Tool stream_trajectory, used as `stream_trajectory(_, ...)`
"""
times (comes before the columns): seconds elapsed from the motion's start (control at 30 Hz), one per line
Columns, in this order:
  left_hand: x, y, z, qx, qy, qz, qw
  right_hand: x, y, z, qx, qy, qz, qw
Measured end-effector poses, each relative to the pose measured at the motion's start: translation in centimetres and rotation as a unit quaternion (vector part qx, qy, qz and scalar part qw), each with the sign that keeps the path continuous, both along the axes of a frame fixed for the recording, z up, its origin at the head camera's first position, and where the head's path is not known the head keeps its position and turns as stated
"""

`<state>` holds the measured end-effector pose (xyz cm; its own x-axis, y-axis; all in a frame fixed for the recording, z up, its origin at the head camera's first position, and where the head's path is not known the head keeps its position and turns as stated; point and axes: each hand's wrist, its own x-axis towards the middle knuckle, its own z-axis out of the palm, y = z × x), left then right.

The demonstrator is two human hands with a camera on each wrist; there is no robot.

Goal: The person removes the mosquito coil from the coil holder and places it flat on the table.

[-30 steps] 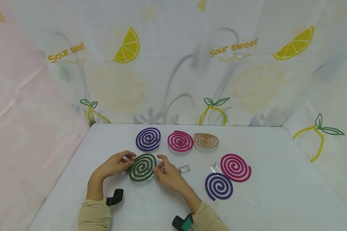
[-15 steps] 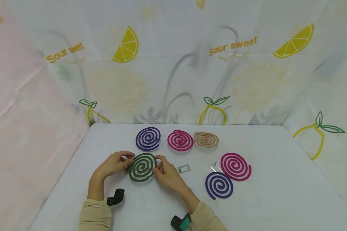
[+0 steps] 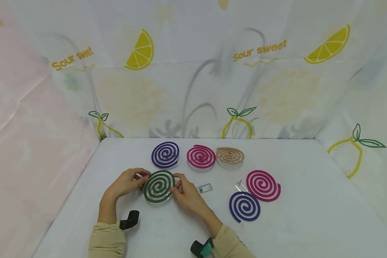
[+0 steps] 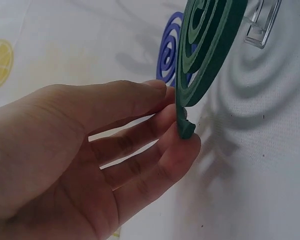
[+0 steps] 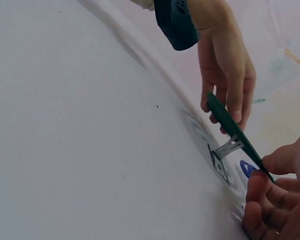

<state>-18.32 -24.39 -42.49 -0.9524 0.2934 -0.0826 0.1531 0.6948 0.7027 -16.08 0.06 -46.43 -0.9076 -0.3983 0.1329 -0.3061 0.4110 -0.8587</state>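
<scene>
In the head view a green spiral disc stands tilted between the two hands. My left hand holds its left edge; the left wrist view shows the thumb and fingertips at the rim of the green disc. On the opposite side my right hand pinches the edge between thumb and finger, seen too in the right wrist view, where a clear stand supports the back of the disc. A small clear holder lies right of the right hand.
Behind the hands stand a purple spiral, a pink spiral and a tan spiral. To the right, another pink spiral and another purple one lie beside a clear piece. Printed cloth surrounds the white table.
My right hand has shifted slightly, its index finger coming to the green disc's edge, and the small clear holder now shows whole. My left hand and the disc have hardly moved.
</scene>
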Motion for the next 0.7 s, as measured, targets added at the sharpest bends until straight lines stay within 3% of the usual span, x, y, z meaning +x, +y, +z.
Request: stream_trajectory(0.7,-0.3,0.14,0.07,0.009,0.034,-0.001,0.9994,-0.18,0.26,0.08,-0.03,-0.003,-0.005,0.9995)
